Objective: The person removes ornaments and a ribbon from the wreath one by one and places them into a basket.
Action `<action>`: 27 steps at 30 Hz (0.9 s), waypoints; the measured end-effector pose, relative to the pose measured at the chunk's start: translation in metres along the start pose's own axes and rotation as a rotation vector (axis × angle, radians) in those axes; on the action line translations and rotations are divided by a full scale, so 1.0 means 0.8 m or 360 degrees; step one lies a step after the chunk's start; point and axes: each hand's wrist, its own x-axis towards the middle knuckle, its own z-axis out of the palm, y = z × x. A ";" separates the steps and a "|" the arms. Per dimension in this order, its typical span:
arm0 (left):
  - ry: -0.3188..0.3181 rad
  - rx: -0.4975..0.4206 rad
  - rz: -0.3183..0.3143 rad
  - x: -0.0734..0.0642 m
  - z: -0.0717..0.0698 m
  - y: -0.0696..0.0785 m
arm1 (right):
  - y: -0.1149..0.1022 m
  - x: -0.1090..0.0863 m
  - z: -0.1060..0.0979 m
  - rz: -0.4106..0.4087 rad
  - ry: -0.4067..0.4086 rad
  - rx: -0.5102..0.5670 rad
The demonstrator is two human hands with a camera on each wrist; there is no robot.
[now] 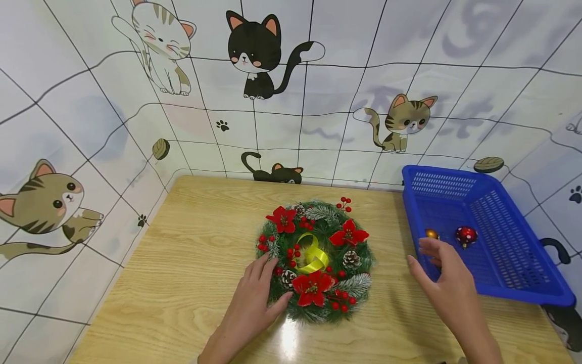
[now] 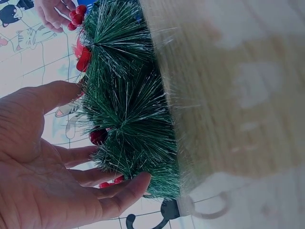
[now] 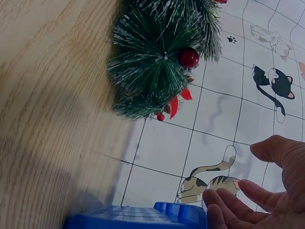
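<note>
A green Christmas wreath [image 1: 318, 212] with red poinsettias, berries and pinecones lies flat on the table. My left hand [image 1: 256, 293] rests against its left edge, fingers spread over the greenery; the left wrist view shows the fingers along the wreath's needles [image 2: 128, 95]. A loop of yellow ribbon [image 1: 313, 258] sits in the wreath's middle. Over the near-left rim of a blue basket [image 1: 500, 253] hovers my right hand [image 1: 447, 280], fingers loosely bent, nothing seen in them. Inside the basket are a red ornament with white spots [image 1: 466, 235] and a gold ball [image 1: 432, 233], partly hidden by that hand.
The wooden table [image 1: 200, 237] meets a white tiled wall [image 1: 336, 116] with cat drawings at the back and left. The basket's dark handle [image 1: 556, 250] sticks out on its right side, near the right wall.
</note>
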 end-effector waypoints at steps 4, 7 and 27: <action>-0.0001 -0.0001 -0.0010 -0.001 0.001 -0.001 | -0.005 0.001 0.005 -0.0022 -0.0009 0.0015; 0.0003 -0.0013 -0.0015 -0.002 0.002 -0.002 | -0.008 0.002 0.009 -0.0051 -0.0017 0.0013; 0.0027 -0.0028 -0.0008 -0.002 0.003 -0.003 | -0.035 0.002 0.035 -0.0101 -0.0017 0.0091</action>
